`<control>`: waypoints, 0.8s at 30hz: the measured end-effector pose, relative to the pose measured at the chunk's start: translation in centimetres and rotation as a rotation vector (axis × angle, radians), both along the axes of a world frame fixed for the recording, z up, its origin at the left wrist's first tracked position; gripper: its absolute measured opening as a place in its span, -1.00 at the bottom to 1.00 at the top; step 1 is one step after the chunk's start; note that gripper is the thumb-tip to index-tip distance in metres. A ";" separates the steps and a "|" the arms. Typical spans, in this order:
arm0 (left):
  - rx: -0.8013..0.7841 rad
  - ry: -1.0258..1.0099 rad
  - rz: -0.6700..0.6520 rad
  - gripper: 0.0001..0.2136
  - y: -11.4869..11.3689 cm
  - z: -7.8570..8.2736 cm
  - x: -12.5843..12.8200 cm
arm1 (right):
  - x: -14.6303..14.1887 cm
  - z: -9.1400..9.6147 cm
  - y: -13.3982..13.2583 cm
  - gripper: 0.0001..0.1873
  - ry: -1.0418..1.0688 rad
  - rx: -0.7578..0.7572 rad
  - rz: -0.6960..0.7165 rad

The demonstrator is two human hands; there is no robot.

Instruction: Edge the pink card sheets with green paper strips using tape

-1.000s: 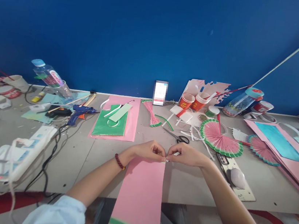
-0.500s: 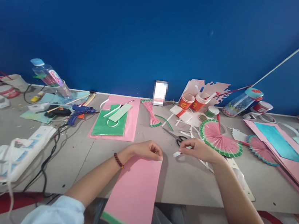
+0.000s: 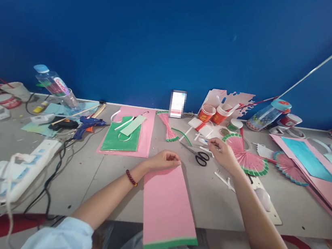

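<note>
Pink paper (image 3: 170,206) is held at its far edge by the left hand (image 3: 165,160), overhanging the tabletop's (image 3: 80,170) near edge, where it could be creased if pressed down. Whether anything is gripped by the right hand (image 3: 216,147), beside the scissors (image 3: 197,154), cannot be told.

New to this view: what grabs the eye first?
Likely the blue wall, filling the top of the view behind the table. Next, the pink sheet, its near edge green, reaching past the table's front edge, its far end at the left hand. Then the pleated pink-and-green fan, beside the right hand.
</note>
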State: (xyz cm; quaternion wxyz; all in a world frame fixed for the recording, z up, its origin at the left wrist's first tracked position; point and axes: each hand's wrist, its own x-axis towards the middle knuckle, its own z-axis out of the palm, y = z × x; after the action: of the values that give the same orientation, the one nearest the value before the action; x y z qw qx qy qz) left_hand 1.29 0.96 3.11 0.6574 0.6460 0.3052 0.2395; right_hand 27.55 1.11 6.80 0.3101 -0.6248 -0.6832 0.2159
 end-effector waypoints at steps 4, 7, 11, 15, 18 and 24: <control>0.017 0.012 0.090 -0.77 0.3 -0.4 0.2 | -0.7 -1.5 2.0 -0.81 -0.119 0.125 -0.061; -0.012 -0.023 0.159 -0.80 0.6 -0.7 0.3 | -1.4 -3.0 3.1 -0.83 -0.281 0.144 -0.117; -0.057 -0.027 0.225 -0.84 0.8 -0.8 0.3 | -2.1 -4.6 3.5 -0.78 -0.505 0.165 -0.176; -0.084 -0.010 0.256 -0.81 0.9 -0.8 0.1 | -1.7 -5.6 3.8 -0.77 -0.505 0.141 -0.207; -0.084 -0.004 0.227 -0.77 0.9 -0.9 0.0 | -1.6 -5.5 3.7 -0.78 -0.448 0.097 -0.208; 0.028 0.005 0.185 -0.76 0.7 -1.2 0.2 | -4.7 -2.9 1.4 -0.76 -0.357 0.187 0.013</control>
State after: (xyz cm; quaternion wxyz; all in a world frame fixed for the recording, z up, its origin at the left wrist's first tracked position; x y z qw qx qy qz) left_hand 1.51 1.61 1.91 0.6226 0.6249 0.3615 0.3018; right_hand 22.81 2.48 3.88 0.2395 -0.6173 -0.7484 0.0392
